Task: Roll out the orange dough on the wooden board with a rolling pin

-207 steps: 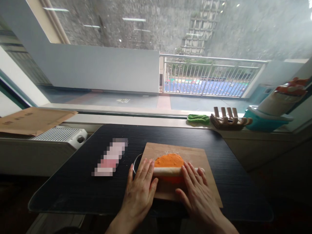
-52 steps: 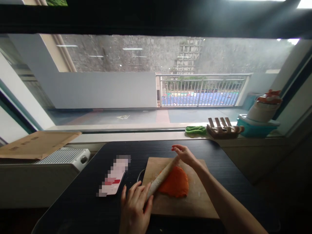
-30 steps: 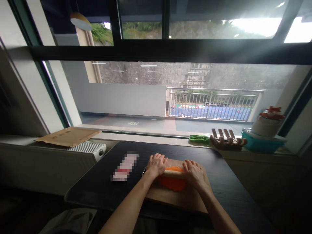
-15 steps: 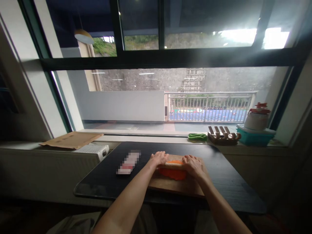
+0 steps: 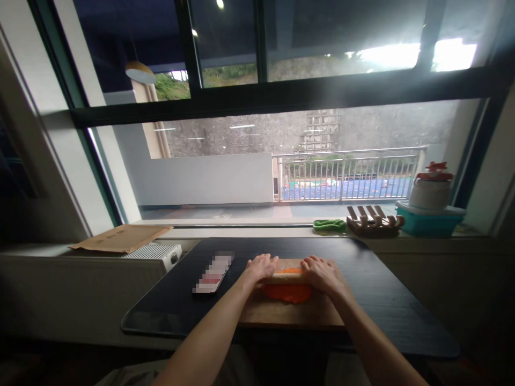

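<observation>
Left hand: palm down on the left end of the rolling pin, the left hand has its fingers close together and bent over the wood – I can't tell how far they close round it.
Right hand: the right hand lies over the other end in much the same way, knuckles up; its underside is hidden from me too.
Rolling pin: the pale rolling pin lies crosswise on the dough, its middle bare between the two hands.
Dough: a flat orange sheet of dough is on the board, under the pin – a narrow strip past it, a wider part on the person's side.
Board: the wooden board sits on the dark counter, near its front edge.
Phone: something like a phone, its face blurred out, lies aslant left of the board, well apart from it.
Windowsill: a green cloth is just beside a brown rack; next comes a teal box with a white container standing on its lid.
Radiator: brown paper lies flat, partly over the white radiator.
Window: a metal railing shows through the glass.
</observation>
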Motion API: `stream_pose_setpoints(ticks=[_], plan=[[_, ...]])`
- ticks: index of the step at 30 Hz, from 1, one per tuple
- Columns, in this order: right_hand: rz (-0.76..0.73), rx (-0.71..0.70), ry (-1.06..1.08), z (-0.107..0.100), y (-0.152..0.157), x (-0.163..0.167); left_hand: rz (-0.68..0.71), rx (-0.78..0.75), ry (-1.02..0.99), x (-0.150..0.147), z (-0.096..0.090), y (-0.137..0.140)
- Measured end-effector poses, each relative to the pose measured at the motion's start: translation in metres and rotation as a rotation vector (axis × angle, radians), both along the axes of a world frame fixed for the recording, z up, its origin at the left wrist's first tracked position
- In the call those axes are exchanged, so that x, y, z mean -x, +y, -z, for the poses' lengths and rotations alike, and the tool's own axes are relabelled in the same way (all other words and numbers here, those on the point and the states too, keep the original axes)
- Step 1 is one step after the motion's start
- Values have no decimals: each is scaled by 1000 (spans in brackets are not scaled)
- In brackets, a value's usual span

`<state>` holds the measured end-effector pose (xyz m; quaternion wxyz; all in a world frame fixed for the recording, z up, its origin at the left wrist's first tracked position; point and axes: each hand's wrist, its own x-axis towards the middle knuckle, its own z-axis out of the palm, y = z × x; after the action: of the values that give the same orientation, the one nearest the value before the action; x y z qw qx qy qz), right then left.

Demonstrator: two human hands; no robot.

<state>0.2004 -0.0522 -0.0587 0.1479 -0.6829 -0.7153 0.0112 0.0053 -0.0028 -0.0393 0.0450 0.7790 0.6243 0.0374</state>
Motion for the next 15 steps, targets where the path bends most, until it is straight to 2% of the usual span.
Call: stream_pose_setpoints(ticks=[6,12,15], plan=[[44,-56,-34,-11,-6,5,-24,-110,-33,-1,1,8],[56,-72,-69,-2,-30,6,19,-186,-67,5,13,-10],[46,-60,-70,-4,-29,5,16,-219,-59,3,11,-9]])
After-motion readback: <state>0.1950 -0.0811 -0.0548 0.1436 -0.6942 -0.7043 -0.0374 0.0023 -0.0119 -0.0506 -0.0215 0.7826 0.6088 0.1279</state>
